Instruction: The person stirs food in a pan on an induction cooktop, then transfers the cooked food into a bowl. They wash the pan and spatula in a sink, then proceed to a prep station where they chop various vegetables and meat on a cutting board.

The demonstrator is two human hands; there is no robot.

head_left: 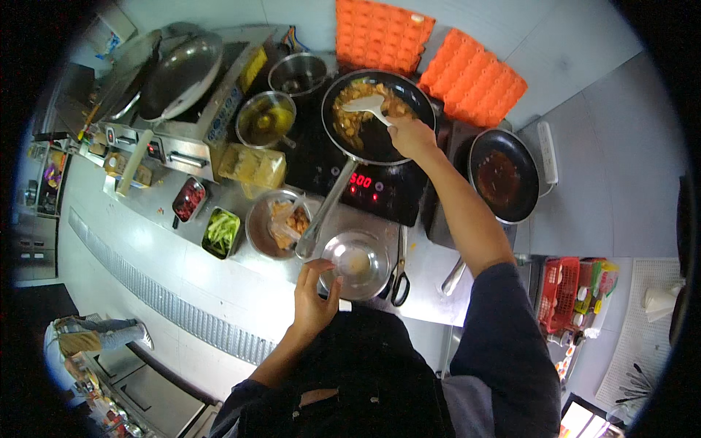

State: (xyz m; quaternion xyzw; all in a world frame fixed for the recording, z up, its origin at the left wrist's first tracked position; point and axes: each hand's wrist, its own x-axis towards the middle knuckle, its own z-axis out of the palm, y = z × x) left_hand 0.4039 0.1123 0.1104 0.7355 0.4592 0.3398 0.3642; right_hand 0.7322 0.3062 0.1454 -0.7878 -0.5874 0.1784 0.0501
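My right hand (pixel 412 137) grips a white spatula (pixel 366 104), its blade in the food. Around it lies browned, saucy food (pixel 350 121) in a black frying pan (pixel 378 147) on an induction cooktop (pixel 312 169). The pan's metal handle (pixel 335 200) points back towards me. My left hand (pixel 313 301) has thumb and fingers apart at the left rim of a metal bowl (pixel 361 246), just below the handle's end. Whether the fingertips touch the rim is unclear. Pale residue lies in the bowl's bottom.
Left stand a bowl of bagged food (pixel 256 230), a tray of cut greens (pixel 222 232), a tray of red pieces (pixel 189 200) and a pot of yellow liquid (pixel 265 120). Right are scissors (pixel 401 284) and a second frying pan (pixel 504 175). Orange egg trays (pixel 383 35) lean behind.
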